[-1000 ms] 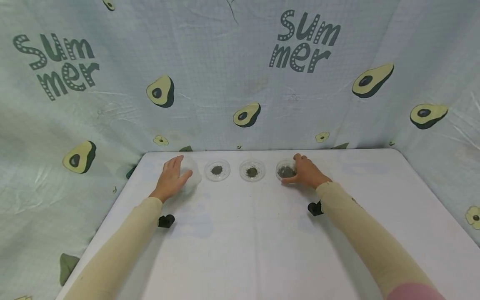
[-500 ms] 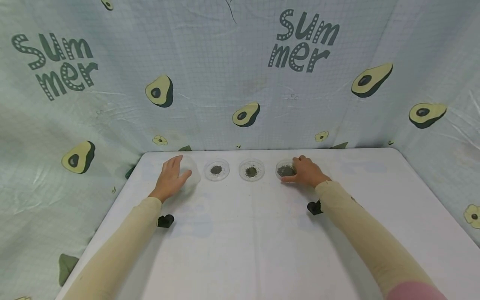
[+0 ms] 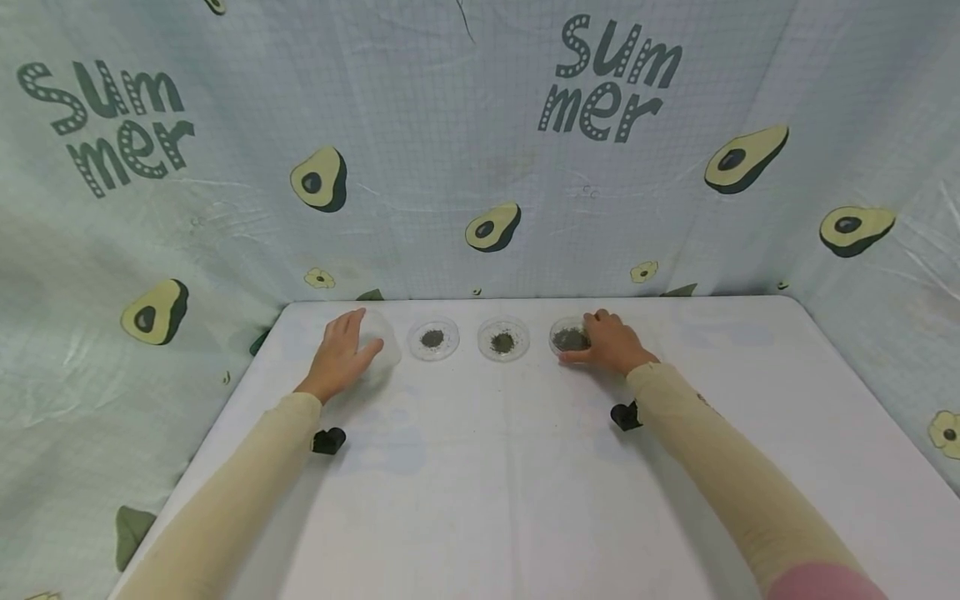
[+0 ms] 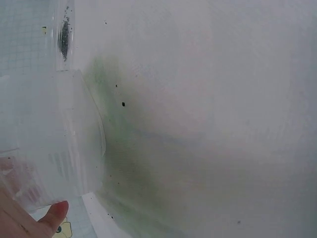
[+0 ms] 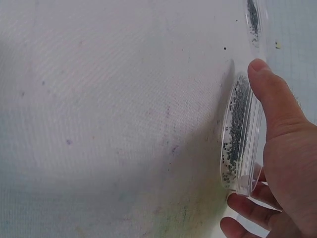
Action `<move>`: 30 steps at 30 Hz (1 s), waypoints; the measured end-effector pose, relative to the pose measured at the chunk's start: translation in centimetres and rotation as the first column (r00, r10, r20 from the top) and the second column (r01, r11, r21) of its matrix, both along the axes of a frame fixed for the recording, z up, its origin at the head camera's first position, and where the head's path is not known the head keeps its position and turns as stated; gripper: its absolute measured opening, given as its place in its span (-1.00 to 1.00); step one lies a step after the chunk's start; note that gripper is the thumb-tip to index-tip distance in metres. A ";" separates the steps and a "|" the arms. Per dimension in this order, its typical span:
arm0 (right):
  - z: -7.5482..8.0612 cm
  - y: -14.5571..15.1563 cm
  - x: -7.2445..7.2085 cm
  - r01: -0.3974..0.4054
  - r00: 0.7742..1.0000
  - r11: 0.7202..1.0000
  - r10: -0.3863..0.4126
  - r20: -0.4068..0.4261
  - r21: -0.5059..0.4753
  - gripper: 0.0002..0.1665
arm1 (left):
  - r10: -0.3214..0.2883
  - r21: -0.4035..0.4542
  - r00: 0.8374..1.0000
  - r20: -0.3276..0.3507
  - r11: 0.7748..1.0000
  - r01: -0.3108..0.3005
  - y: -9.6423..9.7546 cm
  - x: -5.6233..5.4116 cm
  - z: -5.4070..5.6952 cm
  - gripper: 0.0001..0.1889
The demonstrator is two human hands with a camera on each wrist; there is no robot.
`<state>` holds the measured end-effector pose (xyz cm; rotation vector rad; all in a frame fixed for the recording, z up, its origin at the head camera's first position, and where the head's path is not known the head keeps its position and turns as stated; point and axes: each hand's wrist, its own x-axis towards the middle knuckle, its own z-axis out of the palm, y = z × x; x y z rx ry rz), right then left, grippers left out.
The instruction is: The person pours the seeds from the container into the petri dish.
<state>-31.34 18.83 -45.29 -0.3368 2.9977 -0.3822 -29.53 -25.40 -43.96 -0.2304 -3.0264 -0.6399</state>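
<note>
At the back left of the table, my left hand holds a clear plastic container by its side, the thumb at its edge and other fingers showing through it. My right hand grips the rightmost petri dish at the back right, thumb on one side of the rim and fingers on the other. Dark granules lie spread over that dish's bottom. Between the hands stand two more clear petri dishes, the left dish and the middle dish, each with a small dark heap.
The containers line up near the far edge of the white table. Behind them hangs a light curtain printed with avocados and lettering. A few dark specks lie on the tabletop. Black wrist mounts show under both sleeves.
My right hand and its petri dish have shifted very slightly left, and its fingers sit a little differently at the rim. The left hand keeps its place on the container.
</note>
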 end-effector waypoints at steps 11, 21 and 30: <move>-0.1 0.2 0.3 0.037 0.999 0.999 -0.037 -0.005 0.004 0.21 | -0.044 -0.027 0.997 0.063 0.999 0.046 0.4 0.2 0.9 -0.20; 0.9 -0.1 0.7 0.034 0.998 0.999 -0.035 -0.049 -0.018 0.00 | -0.061 -0.052 0.995 0.083 0.996 0.066 -0.1 0.5 1.5 -0.22; 1.9 -1.1 1.8 -0.053 0.987 0.998 0.059 -0.150 0.043 -0.23 | -0.092 -0.119 0.996 -0.009 0.989 0.090 -0.1 0.6 1.9 -0.20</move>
